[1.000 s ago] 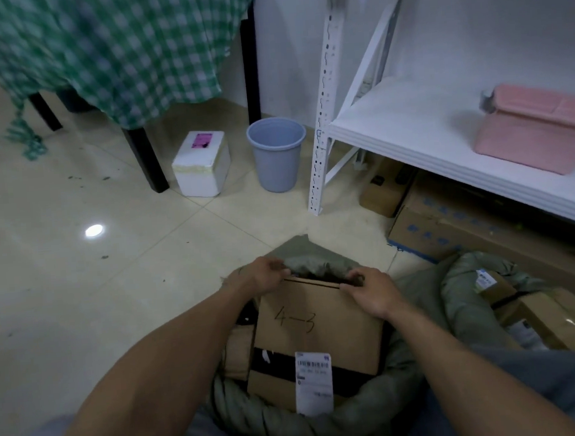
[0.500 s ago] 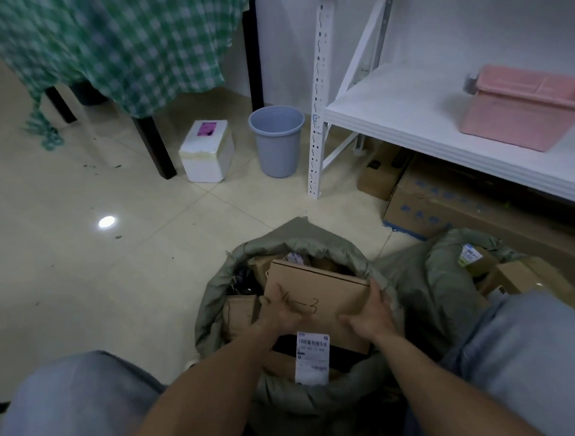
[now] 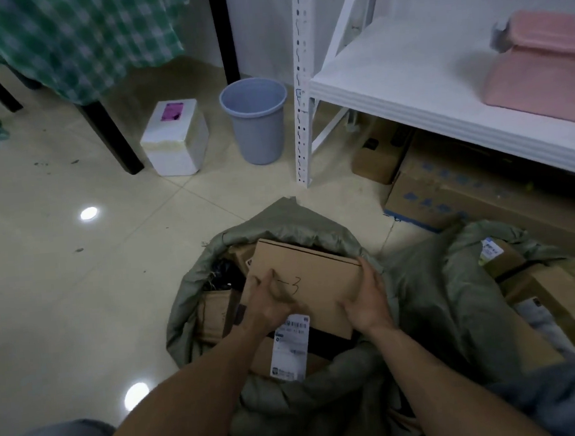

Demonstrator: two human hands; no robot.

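Lower centre: green sack [image 3: 196, 292], mouth open, with the cardboard box [image 3: 317, 277] tilted up in it. Both hands have shifted from the box's far edge to its near half, which suggests a lift-out is beginning. Left hand [image 3: 271, 304] lies flat on the face, fingers spread. Right hand [image 3: 367, 304] clasps the right edge, its lower fingers hidden. The shipping label [image 3: 290, 347] is unreadable.

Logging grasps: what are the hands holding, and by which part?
The box in the sack: the right hand grips its right edge, the left hand lies on its top face.
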